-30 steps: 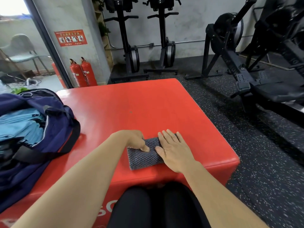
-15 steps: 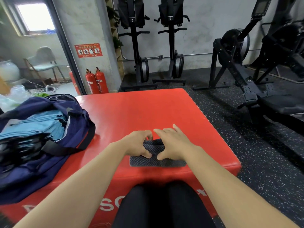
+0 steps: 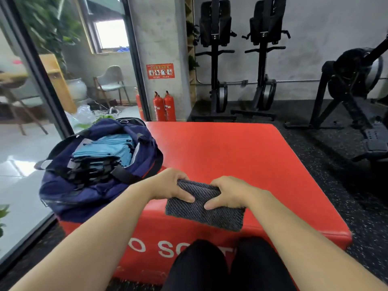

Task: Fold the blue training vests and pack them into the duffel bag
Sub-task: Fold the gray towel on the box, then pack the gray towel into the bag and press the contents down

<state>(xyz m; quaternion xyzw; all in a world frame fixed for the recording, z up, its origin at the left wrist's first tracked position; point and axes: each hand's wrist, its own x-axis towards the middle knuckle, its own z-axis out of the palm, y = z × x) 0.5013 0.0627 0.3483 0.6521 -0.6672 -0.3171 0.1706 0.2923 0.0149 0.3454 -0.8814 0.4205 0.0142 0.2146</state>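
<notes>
Two-handed grip: left hand (image 3: 170,185), right hand (image 3: 230,192), fingers curled round folded cloth (image 3: 201,213); dark grey, diagonal ribbed.

The front face of the red box (image 3: 231,156) carries large white letters (image 3: 159,248): an "O", a gap, an "S", then a round letter cut off by the person's black-clad knee (image 3: 199,263). Beyond the box's far left corner, a red sign (image 3: 160,71) on the concrete pillar (image 3: 159,38) shows four white pictograms; its lines of writing are too small to read.
</notes>
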